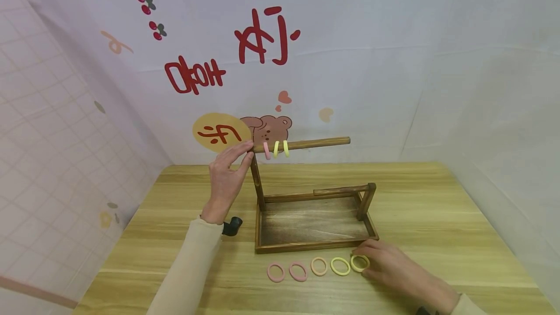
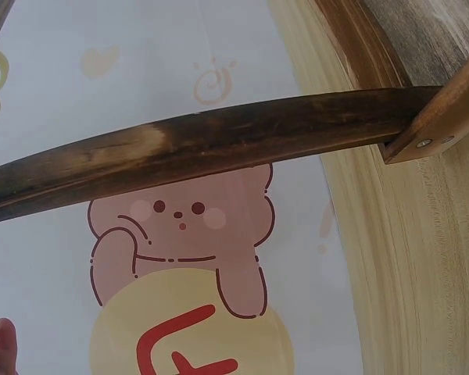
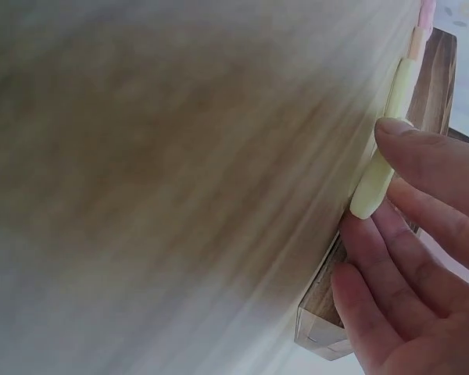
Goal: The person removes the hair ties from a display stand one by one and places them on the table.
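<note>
A brown wooden rack (image 1: pixel 317 245) stands on the table, with a tall post and a long top bar (image 1: pixel 319 143) at its left. One pink ring (image 1: pixel 267 151) and two yellow rings hang on that bar near the post. My left hand (image 1: pixel 227 174) holds the top corner of the post between thumb and fingers; the left wrist view shows the post (image 2: pixel 219 144) and one fingertip. At the rack's front right corner, my right hand (image 1: pixel 393 266) grips the rightmost yellow ring (image 3: pixel 369 187), its thumb and fingers at the ring's edge, low at the table.
Left of the gripped ring, a row holds another yellow ring (image 1: pixel 340 266), a peach ring (image 1: pixel 319 266) and two pink rings (image 1: pixel 276 272). A shorter bar (image 1: pixel 337 190) sits on the rack's right post. Behind the table (image 1: pixel 175 237) hangs a printed white backdrop (image 1: pixel 372 86).
</note>
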{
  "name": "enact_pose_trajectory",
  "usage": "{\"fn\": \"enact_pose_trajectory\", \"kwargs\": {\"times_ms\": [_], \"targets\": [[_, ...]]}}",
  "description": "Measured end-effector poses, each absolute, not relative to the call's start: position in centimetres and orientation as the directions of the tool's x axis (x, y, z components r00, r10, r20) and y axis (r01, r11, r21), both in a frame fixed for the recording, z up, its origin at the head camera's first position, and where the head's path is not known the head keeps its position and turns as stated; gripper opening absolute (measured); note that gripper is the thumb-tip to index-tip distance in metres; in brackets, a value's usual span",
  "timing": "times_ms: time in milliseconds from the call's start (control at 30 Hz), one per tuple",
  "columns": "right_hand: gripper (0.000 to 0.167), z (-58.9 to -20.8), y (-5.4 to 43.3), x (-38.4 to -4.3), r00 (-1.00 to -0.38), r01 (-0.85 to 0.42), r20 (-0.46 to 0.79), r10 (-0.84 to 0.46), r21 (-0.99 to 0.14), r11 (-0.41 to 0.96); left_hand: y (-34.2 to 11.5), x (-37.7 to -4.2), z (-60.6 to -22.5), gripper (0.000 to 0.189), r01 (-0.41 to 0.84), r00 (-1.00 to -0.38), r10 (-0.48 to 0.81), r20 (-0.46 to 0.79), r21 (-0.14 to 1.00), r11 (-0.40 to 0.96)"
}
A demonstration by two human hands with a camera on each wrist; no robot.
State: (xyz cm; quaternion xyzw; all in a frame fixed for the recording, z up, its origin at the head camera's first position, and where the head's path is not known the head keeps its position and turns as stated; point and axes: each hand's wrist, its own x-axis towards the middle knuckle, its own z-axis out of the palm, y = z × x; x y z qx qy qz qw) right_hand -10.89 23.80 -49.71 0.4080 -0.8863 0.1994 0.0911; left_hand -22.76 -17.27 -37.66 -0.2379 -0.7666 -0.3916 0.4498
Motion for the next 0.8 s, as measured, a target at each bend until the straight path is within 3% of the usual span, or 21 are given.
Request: {"fn": "enact_pose_trajectory", "kwargs": {"times_ms": [400,800], "targets": [[0.044,-49.8,23.9,-10.7,-0.638,-0.769,0.338,-0.692,-0.232,0.596,-17.3,-22.7,-37.6,0.025,0.706,-0.492,0.006,0.871,0.394,0.589],[0.049,-45.5,23.3,-10.3,-0.654,-0.751,0.415,-0.632,-0.257,0.608,-17.2,-22.7,-37.7,0.027,0.717,-0.482,0.009,0.876,0.388,0.579]]}}
